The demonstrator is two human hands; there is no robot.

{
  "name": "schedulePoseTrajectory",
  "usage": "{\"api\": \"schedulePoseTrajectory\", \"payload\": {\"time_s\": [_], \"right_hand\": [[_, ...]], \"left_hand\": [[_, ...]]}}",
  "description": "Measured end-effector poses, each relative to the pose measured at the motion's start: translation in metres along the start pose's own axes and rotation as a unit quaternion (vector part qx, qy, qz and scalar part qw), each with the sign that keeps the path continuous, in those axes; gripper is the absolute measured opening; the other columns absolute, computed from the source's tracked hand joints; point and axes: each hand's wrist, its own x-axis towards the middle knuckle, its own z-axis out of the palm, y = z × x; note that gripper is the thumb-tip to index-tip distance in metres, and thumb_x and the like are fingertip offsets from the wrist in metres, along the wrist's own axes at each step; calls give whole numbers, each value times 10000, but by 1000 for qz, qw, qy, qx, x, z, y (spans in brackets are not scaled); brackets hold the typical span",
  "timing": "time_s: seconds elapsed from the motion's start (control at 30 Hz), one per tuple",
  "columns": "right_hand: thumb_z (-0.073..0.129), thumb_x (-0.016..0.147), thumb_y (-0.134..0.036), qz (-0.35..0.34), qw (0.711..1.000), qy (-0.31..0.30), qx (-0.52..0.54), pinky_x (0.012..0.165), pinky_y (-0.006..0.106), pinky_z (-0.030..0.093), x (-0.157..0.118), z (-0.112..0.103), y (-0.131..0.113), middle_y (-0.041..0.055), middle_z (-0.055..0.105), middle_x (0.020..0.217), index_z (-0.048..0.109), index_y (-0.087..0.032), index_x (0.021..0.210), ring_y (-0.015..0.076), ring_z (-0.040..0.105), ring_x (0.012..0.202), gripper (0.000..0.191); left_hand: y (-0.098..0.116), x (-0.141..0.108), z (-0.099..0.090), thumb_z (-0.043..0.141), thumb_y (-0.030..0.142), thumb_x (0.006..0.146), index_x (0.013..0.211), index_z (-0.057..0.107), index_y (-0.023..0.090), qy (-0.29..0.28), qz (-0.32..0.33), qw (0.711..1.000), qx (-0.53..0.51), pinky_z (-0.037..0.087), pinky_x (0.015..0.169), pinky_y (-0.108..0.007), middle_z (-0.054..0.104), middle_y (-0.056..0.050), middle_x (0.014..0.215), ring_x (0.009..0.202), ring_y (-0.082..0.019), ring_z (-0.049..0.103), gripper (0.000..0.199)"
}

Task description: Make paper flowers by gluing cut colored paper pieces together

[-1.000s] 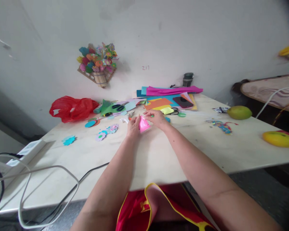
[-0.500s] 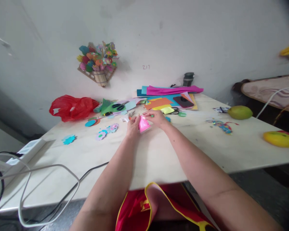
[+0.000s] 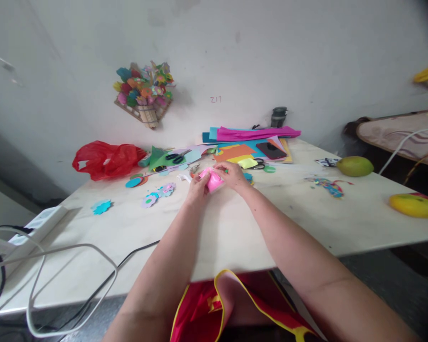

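Between my two hands is a small shiny pink plastic packet [image 3: 214, 181], held over the middle of the table. My left hand [image 3: 199, 184] grips its left side, with the thumb across the front. The fingers of my right hand [image 3: 232, 175] pinch its upper right edge. What the packet contains I cannot make out. Just left of my left hand lies a white nozzle-like piece [image 3: 184, 176]. Paper flowers [image 3: 150, 199] in lilac and blue rest farther left. A yellow packet [image 3: 247, 163] and black-handled scissors [image 3: 259, 164] lie beyond my right hand.
Coloured paper sheets [image 3: 235, 153] with a phone [image 3: 271, 150] on them lie at the back. A red plastic bag [image 3: 109, 159] sits back left. Mangoes [image 3: 355, 166] and paper scraps [image 3: 328, 186] are at right. A power strip [image 3: 39, 223] and loose cables [image 3: 82, 245] occupy the left.
The pink packet has turned and spread wider between my hands, showing more of its surface to the left. My right fingers have shifted slightly right.
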Motion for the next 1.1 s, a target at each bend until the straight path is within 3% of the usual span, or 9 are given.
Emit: {"api": "schedulePoseTrajectory", "payload": {"time_s": [0.3,0.5,0.67,0.9,1.1], "right_hand": [[645,705,-475,87,988,-26,124,591,256,424,-2,-4,-1,12,628,641,692,-172,664,144,542,631,309],[747,576,-418,189,950,-38,247,515,231,424,-2,-4,1,10,643,678,682,-169,695,119,538,602,284],[782,526,-397,225,935,-39,273,493,218,417,-3,-2,3,5,637,674,666,-168,677,104,533,582,298],[722,601,-467,178,966,-3,187,546,246,416,-3,5,2,-7,608,614,629,-173,624,118,515,574,309],[540,818,-469,46,999,-11,-22,624,266,407,-6,4,-4,4,577,559,592,-198,541,161,554,632,391]], "left_hand": [[2,-4,4,815,345,617,888,639,153,-16,-10,1000,0,484,766,-258,674,-37,821,737,-132,620,376],[0,-4,4,825,363,595,944,613,166,7,-9,1000,18,492,708,-260,657,-18,811,701,-131,605,453],[-3,-1,0,810,365,620,1013,603,161,2,-5,999,35,503,698,-259,663,-30,860,729,-139,612,488],[-6,1,-3,784,351,657,1039,584,152,21,3,999,44,486,748,-252,656,-35,898,774,-136,616,475],[-6,2,-3,771,325,675,1019,571,177,51,19,998,30,490,779,-268,650,-40,914,796,-146,621,425]]}}
